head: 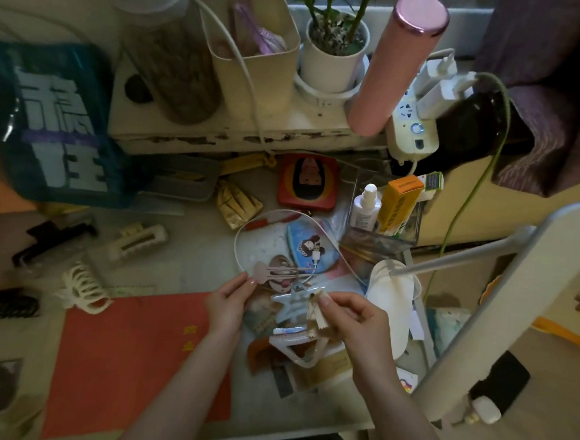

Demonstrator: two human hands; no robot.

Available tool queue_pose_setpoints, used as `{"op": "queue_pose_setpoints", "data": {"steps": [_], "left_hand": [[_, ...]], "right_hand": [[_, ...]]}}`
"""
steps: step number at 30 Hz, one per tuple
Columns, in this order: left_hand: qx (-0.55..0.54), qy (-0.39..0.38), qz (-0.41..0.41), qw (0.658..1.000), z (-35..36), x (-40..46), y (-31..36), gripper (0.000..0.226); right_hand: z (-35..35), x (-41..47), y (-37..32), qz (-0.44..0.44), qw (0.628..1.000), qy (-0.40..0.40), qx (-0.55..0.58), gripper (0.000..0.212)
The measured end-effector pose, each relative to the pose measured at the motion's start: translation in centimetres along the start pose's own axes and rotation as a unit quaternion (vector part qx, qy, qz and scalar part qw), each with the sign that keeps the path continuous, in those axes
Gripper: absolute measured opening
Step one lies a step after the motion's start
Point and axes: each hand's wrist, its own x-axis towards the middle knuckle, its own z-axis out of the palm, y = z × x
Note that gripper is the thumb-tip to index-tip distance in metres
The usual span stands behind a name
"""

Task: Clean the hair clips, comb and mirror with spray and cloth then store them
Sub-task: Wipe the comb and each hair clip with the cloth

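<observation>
Pink and flat, a long metal snap hair clip [279, 273] is pinched at its broad rounded end by the thumb and fingertips of the left hand [228, 301], held above a cluttered desk [189, 264]. Its long axis runs almost level across the view, narrow end pointing right and slightly away, toward the right hand [350, 318]. That hand sits just beside and a little nearer the person, fingers curled around a small crumpled beige cloth [316, 312], a short gap from the clip. Wiping likely means bringing the cloth left along the clip's length. A white spray bottle [366, 208] stands in a clear box [415, 228] farther back; other claw clips, cream [83, 287] and black [54, 237], lie well apart to the left.
</observation>
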Motion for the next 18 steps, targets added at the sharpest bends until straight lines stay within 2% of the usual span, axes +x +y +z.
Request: {"op": "queue_pose_setpoints", "data": {"steps": [9,13,18], "left_hand": [[0.005,0.049,0.065,0.997,-5.0,-0.7,2.5,0.037],[0.032,0.074,0.09,0.993,-8.4,0.6,4.2,0.035],[0.093,0.085,0.118,0.985,-12.8,3.4,6.4,0.033]], "right_hand": [[3.1,-1.8,-0.7,-0.012,0.999,-0.046,-0.024,0.005],[5.5,-2.4,-0.3,-0.004,0.997,-0.053,-0.047,0.004],[9.7,-3.2,0.1,-0.02,0.999,-0.045,-0.016,0.003]]}}
